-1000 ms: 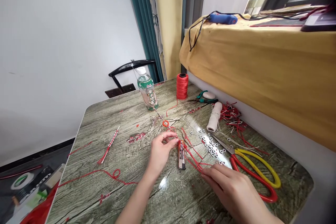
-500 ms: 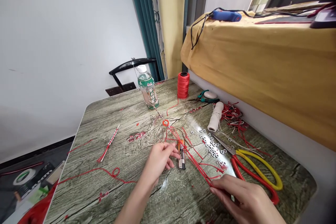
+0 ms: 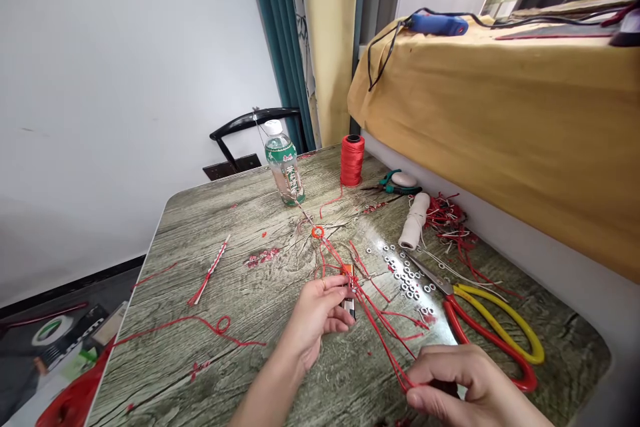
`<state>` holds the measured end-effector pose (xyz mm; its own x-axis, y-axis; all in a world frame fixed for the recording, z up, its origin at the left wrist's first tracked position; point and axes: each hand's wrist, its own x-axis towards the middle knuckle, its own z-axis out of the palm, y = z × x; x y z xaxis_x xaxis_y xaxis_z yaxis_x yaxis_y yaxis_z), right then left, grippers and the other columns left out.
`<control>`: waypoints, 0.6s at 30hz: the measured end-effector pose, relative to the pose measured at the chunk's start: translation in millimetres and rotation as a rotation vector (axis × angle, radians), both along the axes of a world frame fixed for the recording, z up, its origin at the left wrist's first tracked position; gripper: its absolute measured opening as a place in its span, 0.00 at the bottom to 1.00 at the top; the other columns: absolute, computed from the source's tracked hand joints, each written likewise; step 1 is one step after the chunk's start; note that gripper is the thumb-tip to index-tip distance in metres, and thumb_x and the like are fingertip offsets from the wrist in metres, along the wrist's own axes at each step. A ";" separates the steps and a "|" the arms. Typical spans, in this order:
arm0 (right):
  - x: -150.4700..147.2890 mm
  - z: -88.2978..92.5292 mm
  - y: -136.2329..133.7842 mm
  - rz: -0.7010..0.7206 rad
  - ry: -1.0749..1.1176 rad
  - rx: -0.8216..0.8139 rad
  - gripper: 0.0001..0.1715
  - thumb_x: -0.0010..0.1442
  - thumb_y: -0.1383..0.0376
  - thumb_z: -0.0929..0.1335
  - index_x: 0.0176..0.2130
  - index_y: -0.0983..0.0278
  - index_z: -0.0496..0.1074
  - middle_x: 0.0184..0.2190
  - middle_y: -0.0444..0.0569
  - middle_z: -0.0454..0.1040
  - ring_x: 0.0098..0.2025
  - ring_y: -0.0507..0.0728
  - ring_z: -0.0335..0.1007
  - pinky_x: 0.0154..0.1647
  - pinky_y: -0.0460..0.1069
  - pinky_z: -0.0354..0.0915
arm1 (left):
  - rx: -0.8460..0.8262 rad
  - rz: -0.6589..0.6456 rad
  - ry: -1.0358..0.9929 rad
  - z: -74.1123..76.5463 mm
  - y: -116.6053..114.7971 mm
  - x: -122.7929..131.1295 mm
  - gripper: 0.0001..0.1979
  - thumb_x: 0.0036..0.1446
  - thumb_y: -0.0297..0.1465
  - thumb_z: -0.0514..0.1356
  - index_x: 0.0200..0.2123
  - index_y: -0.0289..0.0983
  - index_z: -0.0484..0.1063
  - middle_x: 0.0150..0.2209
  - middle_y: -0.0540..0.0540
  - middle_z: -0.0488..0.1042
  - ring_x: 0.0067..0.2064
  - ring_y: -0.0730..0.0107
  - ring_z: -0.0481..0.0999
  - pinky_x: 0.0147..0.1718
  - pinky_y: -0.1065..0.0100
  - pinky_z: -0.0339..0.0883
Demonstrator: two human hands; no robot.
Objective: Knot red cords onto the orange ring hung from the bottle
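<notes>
Red cords (image 3: 376, 321) run taut from an orange-red ring (image 3: 318, 232) toward my right hand (image 3: 457, 380), whose thumb and finger pinch their near ends. My left hand (image 3: 317, 313) is closed at thumb and index finger on the red cords partway along, its other fingers loosely curled. Beneath those fingers, partly covered, lies a lighter-like object (image 3: 349, 307) with an orange end. Beyond the ring, a thin line leads to the base of an upright green-labelled bottle (image 3: 285, 167).
Several small silver nuts (image 3: 407, 273) lie right of the cords, beside scissors (image 3: 493, 320) with yellow and red handles. Farther back are a red thread spool (image 3: 353, 160), a white cord roll (image 3: 415, 221), green-handled pliers (image 3: 390, 183) and tangled scraps (image 3: 447, 213). A braided piece (image 3: 213, 267) lies left.
My left hand has moved right and slightly up onto the cords, its thumb and index finger closing there. My right hand has drawn the cord ends slightly nearer to me.
</notes>
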<state>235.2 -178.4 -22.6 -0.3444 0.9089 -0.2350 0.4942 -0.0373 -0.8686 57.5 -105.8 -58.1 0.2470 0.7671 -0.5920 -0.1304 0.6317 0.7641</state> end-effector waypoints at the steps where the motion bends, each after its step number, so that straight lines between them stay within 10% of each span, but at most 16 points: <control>1: 1.1 -1.4 1.4 -0.001 0.027 -0.056 0.15 0.49 0.57 0.67 0.21 0.65 0.73 0.20 0.47 0.71 0.24 0.50 0.65 0.25 0.40 0.60 | 0.008 -0.003 0.014 -0.3 -0.2 0.5 0.14 0.49 0.28 0.55 0.41 0.31 0.63 0.36 0.41 0.71 0.19 0.84 0.68 0.16 0.80 0.60; 7: 17.4 -10.4 10.7 -0.124 0.308 -0.467 0.17 0.41 0.54 0.71 0.23 0.68 0.73 0.16 0.45 0.68 0.16 0.44 0.55 0.15 0.39 0.53 | 0.207 0.117 0.303 -12.6 4.4 -2.1 0.06 0.47 0.30 0.54 0.30 0.35 0.60 0.28 0.51 0.66 0.16 0.83 0.63 0.14 0.77 0.58; 14: 31.0 -1.8 22.4 -0.420 0.589 -0.424 0.13 0.43 0.59 0.72 0.20 0.68 0.72 0.14 0.43 0.64 0.16 0.43 0.49 0.15 0.39 0.48 | 0.629 0.002 1.042 -18.9 15.0 -20.6 0.11 0.45 0.34 0.58 0.34 0.39 0.65 0.39 0.46 0.66 0.35 0.66 0.70 0.33 0.67 0.60; 18: 35.3 -2.7 27.3 -0.474 0.680 -0.438 0.12 0.43 0.61 0.71 0.21 0.68 0.71 0.16 0.43 0.63 0.17 0.43 0.48 0.16 0.40 0.47 | 0.627 -0.128 1.122 -14.1 19.1 -23.1 0.04 0.47 0.32 0.56 0.28 0.40 0.69 0.36 0.48 0.68 0.34 0.67 0.69 0.32 0.69 0.57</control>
<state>270.5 -151.1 -25.3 -0.1502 0.8680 -0.4734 -0.2650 -0.4966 -0.8265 34.4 -86.7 -72.2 -0.0559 0.9958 -0.0722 0.8067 0.0876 0.5844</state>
